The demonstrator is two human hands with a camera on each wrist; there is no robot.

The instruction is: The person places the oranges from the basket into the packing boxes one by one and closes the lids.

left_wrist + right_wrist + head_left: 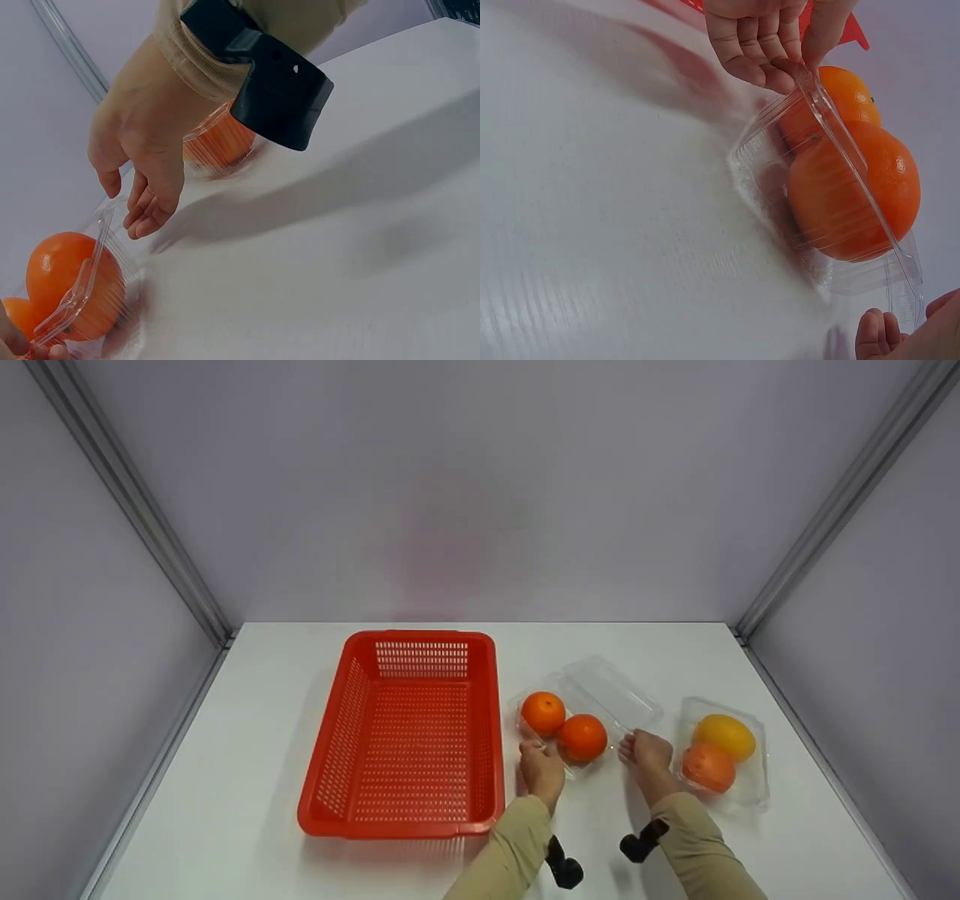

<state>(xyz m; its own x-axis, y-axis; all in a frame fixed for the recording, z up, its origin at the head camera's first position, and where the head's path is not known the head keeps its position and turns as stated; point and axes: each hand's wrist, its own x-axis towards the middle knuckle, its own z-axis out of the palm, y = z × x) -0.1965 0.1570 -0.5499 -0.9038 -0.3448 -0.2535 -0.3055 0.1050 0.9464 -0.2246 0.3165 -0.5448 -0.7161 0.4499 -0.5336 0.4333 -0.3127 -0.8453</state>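
Note:
A clear plastic clamshell container [761,172] stands right of the basket with its lid [615,690] folded back behind it. Two oranges, one at the left [543,713] and one nearer the front [583,737], sit in its base. My left hand [541,772] pinches the rim at the left front corner between thumb and curled fingers, as the right wrist view shows. At the opposite front corner, my right hand [649,754] has its thumb and fingertips around the plastic edge; the left wrist view shows this corner between them.
On the left is a red perforated basket [401,830] with nothing inside. At the far right, another clear container [756,787] holds a yellow fruit [726,737] and an orange-pink fruit [709,768]. Grey panels [480,495] wall the white table [247,720] at the back and sides.

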